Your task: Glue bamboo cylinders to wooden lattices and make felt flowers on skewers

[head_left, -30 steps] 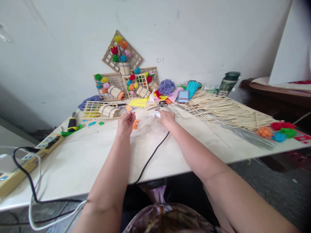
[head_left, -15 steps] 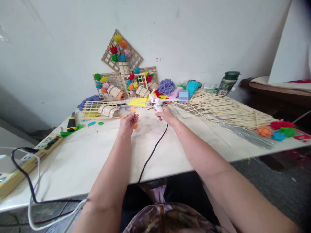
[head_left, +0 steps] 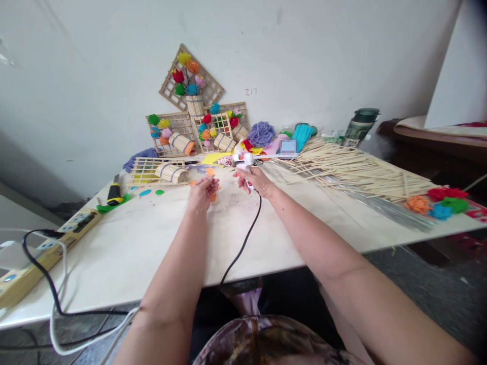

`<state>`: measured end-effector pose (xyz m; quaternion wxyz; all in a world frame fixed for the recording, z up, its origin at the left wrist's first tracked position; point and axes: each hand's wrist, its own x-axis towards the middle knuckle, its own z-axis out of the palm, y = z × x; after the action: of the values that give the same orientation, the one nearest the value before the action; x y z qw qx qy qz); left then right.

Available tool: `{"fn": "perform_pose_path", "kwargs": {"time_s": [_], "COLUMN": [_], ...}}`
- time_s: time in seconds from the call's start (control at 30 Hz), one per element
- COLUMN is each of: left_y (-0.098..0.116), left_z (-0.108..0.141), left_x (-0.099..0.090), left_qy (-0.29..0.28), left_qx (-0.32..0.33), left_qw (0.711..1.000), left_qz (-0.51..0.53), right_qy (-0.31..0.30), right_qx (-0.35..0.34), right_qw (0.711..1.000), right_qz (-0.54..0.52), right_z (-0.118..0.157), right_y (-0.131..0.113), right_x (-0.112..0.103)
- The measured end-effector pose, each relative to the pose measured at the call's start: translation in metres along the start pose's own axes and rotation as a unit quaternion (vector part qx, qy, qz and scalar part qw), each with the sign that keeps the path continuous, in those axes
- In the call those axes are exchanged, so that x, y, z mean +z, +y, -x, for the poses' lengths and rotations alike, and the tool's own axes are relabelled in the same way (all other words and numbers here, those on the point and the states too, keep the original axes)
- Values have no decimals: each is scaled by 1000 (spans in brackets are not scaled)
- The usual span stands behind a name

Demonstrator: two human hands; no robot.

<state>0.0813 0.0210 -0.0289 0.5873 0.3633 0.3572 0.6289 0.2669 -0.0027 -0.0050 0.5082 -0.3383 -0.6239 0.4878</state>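
My right hand [head_left: 255, 181] is wrapped round the handle of a white hot glue gun [head_left: 248, 160], held above the table with its nozzle to the left. A pale glue stick [head_left: 271, 156] pokes out of its back, and a black cord [head_left: 243, 238] runs from the handle to the table's front edge. My left hand [head_left: 205, 191] is closed in a pinch to the left of the gun. What its fingertips hold is too small to make out. Orange felt pieces [head_left: 210, 172] lie just beyond and beside the left hand.
Bamboo lattices with felt flowers [head_left: 192, 76] lean at the wall. A small stick basket [head_left: 171, 172] lies on a lattice. Bamboo sticks [head_left: 353, 167] and wires [head_left: 395, 209] spread rightward. A utility knife [head_left: 114, 192] and power strip [head_left: 49, 258] are left; a bottle [head_left: 359, 126] stands behind.
The glue gun has turned in my right hand, its body now more upright and slightly farther right. My left hand stays pinched in nearly the same place. The view has shifted a little.
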Motion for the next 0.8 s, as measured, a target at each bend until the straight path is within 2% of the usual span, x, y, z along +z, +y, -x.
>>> {"fn": "perform_pose_path", "kwargs": {"time_s": [0.4, 0.8], "left_y": [-2, -3], "left_z": [0, 0], "left_x": [-1, -2], "left_qy": [-2, -15], "left_qx": [4, 5], "left_qw": [1000, 1000], "left_qz": [2, 6], "right_qy": [-35, -29], "right_qx": [33, 38], "right_qw": [998, 996], "right_qz": [44, 78], "right_z": [1, 1], "right_y": [4, 4], "right_x": [1, 2]}}
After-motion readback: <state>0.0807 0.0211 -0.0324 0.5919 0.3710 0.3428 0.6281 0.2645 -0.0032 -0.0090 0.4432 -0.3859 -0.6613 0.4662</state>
